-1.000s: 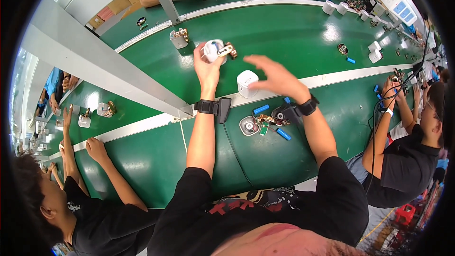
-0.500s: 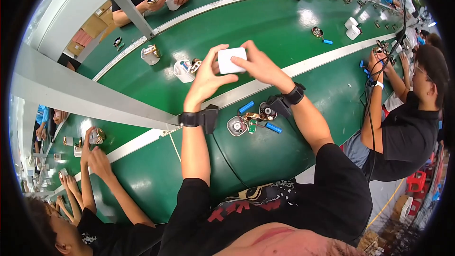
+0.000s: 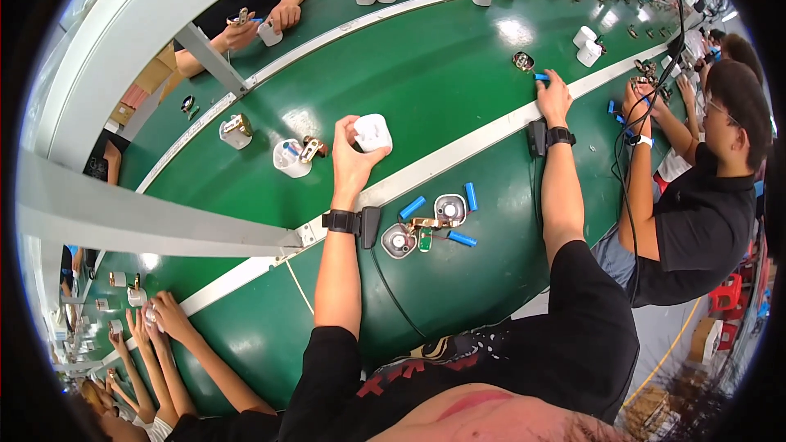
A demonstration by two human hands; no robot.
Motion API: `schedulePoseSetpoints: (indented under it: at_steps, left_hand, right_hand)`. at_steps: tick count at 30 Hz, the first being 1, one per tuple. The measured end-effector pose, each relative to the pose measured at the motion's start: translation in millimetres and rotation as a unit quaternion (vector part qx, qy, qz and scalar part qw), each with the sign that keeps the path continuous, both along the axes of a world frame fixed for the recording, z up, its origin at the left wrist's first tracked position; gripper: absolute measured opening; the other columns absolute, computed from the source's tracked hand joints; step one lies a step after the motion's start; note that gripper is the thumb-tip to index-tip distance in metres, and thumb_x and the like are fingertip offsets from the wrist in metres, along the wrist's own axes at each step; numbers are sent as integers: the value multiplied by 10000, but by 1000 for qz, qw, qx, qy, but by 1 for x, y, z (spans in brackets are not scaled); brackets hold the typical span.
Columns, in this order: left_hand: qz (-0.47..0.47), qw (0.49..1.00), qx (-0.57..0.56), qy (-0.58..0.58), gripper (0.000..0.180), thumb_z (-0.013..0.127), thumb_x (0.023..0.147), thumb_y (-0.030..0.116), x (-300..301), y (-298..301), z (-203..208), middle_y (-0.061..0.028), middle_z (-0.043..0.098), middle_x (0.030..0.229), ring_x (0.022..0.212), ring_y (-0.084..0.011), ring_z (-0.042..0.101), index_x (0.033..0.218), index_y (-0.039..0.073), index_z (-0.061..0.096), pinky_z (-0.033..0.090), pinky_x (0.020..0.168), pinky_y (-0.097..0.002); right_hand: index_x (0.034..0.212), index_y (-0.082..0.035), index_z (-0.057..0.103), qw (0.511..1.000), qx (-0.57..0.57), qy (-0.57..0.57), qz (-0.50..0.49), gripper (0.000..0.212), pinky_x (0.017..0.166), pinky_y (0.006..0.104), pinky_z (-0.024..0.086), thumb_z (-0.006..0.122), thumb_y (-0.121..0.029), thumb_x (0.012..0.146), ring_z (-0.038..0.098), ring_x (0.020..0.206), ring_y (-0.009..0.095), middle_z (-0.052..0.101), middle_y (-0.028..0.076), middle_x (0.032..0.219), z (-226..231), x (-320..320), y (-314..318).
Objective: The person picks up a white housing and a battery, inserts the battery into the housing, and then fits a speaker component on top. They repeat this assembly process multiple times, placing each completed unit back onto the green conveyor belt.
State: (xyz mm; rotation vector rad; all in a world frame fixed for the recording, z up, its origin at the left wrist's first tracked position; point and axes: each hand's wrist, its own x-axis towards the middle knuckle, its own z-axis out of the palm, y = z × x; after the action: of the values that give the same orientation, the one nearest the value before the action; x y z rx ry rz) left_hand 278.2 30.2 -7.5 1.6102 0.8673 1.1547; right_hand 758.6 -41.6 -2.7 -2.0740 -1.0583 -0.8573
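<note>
My left hand holds a white rounded plastic housing over the green conveyor belt, fingers and thumb curled round its sides. Further right, my right hand reaches across the white rail and has its fingertips closed at a blue cylindrical battery. Beyond that battery lies a small round metal-rimmed assembly. Below my hands, on the green worktop, are two open grey shell halves, one of them a cup, with a green circuit board and loose blue batteries, one of them a cell.
A white housing with parts beside it stands on the belt, left of my left hand. A grey metal post crosses at left. Co-workers sit on both sides and across. A black cable runs from my left wrist device.
My right hand has let go of the white housing and moved right to the blue battery. My left hand keeps the housing, now lower. Another battery shows on the worktop.
</note>
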Motion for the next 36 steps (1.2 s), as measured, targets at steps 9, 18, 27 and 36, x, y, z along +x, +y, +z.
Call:
schedulePoseSetpoints:
  at_steps: [9,18,27,36]
  left_hand:
    - [-10,1000,4,-10,701,787,647,-5,-4,0,2,-118,631,1187,1126,-220,597,1279,31,486,458,995,-348]
    - [-60,998,7,-9,691,775,643,-24,-10,1,6,-128,612,1199,1133,-210,587,1273,15,494,444,1005,-338]
    - [-60,996,14,-71,734,805,602,-13,-11,-4,-4,-109,582,1137,1082,-207,585,1234,38,434,479,941,-338]
    - [-3,999,38,-23,684,861,566,81,-11,-12,-1,-89,548,1072,1021,-227,578,1154,42,514,480,918,-354]
  right_hand:
    - [1188,-117,642,949,-227,218,-16,345,761,379,489,675,-275,883,663,835,276,657,108,1150,30,-38,27]
    - [1068,-53,588,213,91,860,456,157,461,244,318,563,-180,979,384,512,93,596,64,921,26,-112,56]
    - [1177,7,556,297,70,825,476,257,575,216,380,502,-179,1009,452,647,99,583,71,1021,55,-246,46]
    - [1334,21,484,308,-8,801,514,384,758,269,420,455,-174,1004,490,822,122,578,68,1074,63,-288,28]
